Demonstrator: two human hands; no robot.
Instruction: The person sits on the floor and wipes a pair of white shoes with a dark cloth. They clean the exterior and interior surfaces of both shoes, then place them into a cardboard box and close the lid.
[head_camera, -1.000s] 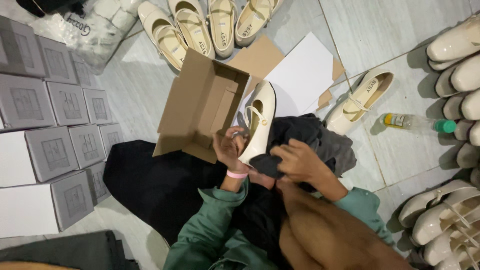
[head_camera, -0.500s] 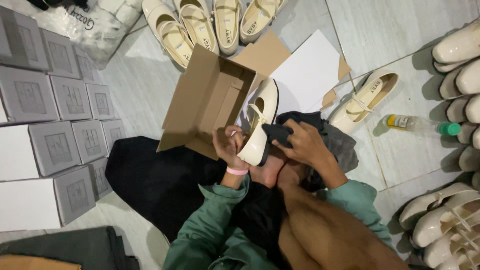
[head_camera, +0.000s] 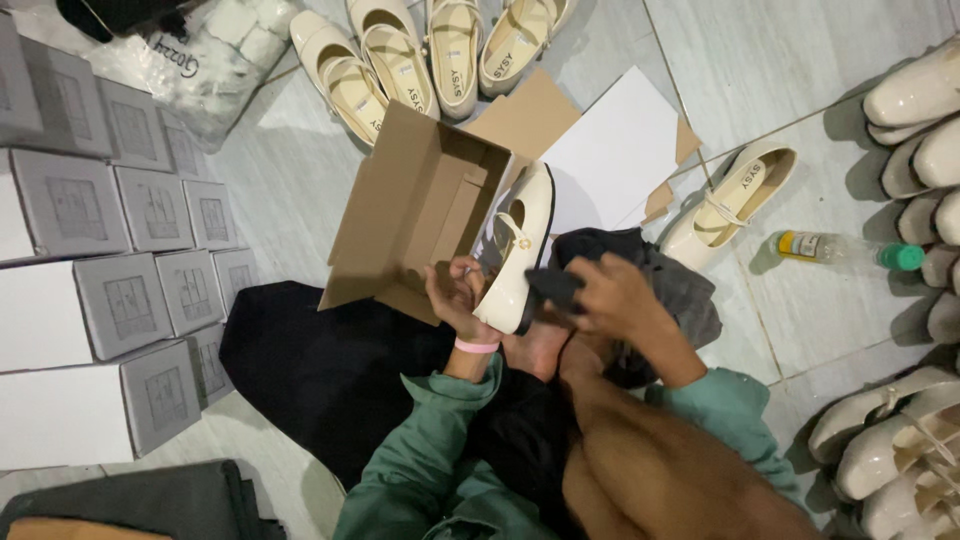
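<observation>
Two hands: both working on one cream shoe (head_camera: 518, 250), held just above the lap.
Left hand (head_camera: 455, 295): fingers curling around the shoe's heel end, gripping it sole-side toward the body; pink wristband (head_camera: 476, 346) sitting just below.
Right hand (head_camera: 610, 292): fingers bunching a dark cloth (head_camera: 552, 285) and pressing it against the shoe's side, just right of the left hand.
Shoe: glossy, smooth, pointed-oval toe, thin strap with a small flower ornament; toe pointing away from the hands.
Cloth: soft, matte, crumpled; more grey fabric (head_camera: 680, 290) lying under the right hand.
Box (head_camera: 415, 205): plain brown cardboard, open, tilting just beyond the left hand.
Paper (head_camera: 610, 150): flat white sheet beyond the right hand.
Bottle (head_camera: 840, 250): small clear plastic, green cap, lying well right of the right hand.
Grey boxes (head_camera: 120, 300): stacked, well left of the left hand.
Risk: the glossy upper looking slippery, so a loose heel grip could be letting the shoe drop; hard rubbing near the strap could be snagging the ornament.
</observation>
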